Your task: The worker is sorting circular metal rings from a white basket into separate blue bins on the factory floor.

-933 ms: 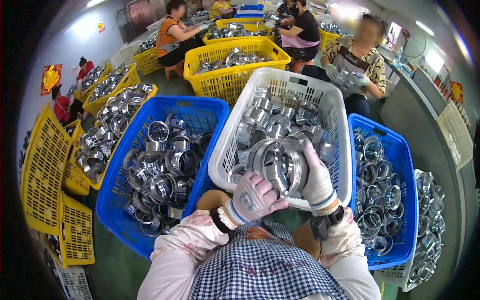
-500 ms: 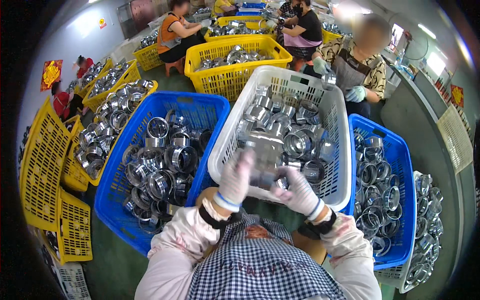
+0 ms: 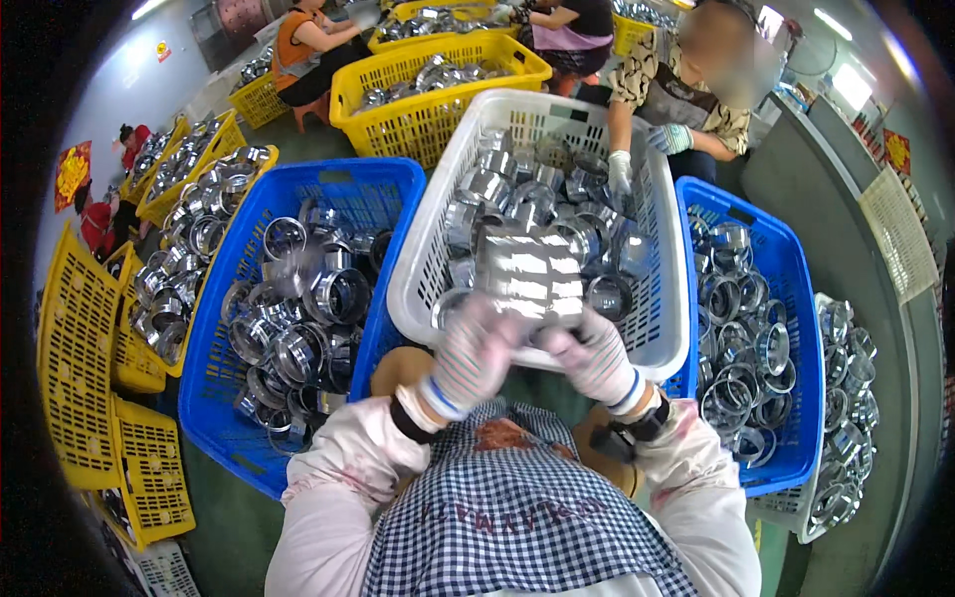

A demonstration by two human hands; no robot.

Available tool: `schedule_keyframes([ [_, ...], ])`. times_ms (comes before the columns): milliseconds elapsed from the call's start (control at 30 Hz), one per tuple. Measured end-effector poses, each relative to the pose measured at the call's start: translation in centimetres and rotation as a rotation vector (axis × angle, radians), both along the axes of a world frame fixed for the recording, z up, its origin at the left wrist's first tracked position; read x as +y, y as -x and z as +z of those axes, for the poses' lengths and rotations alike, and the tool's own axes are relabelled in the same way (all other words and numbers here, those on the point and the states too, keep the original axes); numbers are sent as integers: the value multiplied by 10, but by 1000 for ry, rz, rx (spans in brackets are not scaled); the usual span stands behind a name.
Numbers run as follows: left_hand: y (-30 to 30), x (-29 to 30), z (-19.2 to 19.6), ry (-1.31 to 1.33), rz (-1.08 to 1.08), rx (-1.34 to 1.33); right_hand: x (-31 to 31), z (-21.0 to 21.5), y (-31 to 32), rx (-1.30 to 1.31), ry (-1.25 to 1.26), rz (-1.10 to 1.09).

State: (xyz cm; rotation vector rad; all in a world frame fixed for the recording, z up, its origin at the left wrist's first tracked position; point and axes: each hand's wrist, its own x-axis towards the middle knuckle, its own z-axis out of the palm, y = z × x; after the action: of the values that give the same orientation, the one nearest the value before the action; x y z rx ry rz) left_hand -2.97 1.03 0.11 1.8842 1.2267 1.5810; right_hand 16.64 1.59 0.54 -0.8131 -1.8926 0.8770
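White basket (image 3: 652,298) of metal rings, flanked by two blue crates (image 3: 393,189).
Both gloved hands, left hand (image 3: 476,353) and right hand (image 3: 589,350), clasp a shiny ring stack (image 3: 527,274) above the basket's near rim; a loose grip could likely spill the rings.

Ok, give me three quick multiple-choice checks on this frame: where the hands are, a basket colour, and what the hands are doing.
1. The person's two gloved hands are over which basket?
A. white basket
B. left blue basket
C. yellow basket

2. What colour is the basket directly right of the white one?
A. yellow
B. blue
C. green

3. What is the state of the hands?
A. both empty
B. both holding one stack of metal rings
C. only the left holding

Key: 1 A, left hand and right hand sit at the white basket near rim. 2 B, the right blue basket. 3 B, both grip the stack of metal rings.
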Motion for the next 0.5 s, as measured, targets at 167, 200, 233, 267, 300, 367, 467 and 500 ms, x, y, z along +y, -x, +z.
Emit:
schedule_keyframes([
  [167,86,48,49,247,-88,-1066,44,-15,-83,-666,-473,-184],
  [200,121,53,40,223,-33,-1044,42,-32,-119,-485,-561,-503],
  [233,155,57,27,203,19,-1019,45,-61,-171,-412,-586,-751],
  [267,174,54,15,136,246,-842,40,-57,-197,-273,-389,-936],
  [300,193,50,2,76,466,-657,39,-50,-215,-133,-181,-1110],
  [367,267,45,-45,200,333,-1108,48,-55,-249,-194,-1,-1574],
  [467,265,35,-67,416,615,-1148,68,-57,-204,-3,-82,-1151],
  [500,258,38,-75,388,664,-1165,81,-70,-199,-39,352,-1103],
])
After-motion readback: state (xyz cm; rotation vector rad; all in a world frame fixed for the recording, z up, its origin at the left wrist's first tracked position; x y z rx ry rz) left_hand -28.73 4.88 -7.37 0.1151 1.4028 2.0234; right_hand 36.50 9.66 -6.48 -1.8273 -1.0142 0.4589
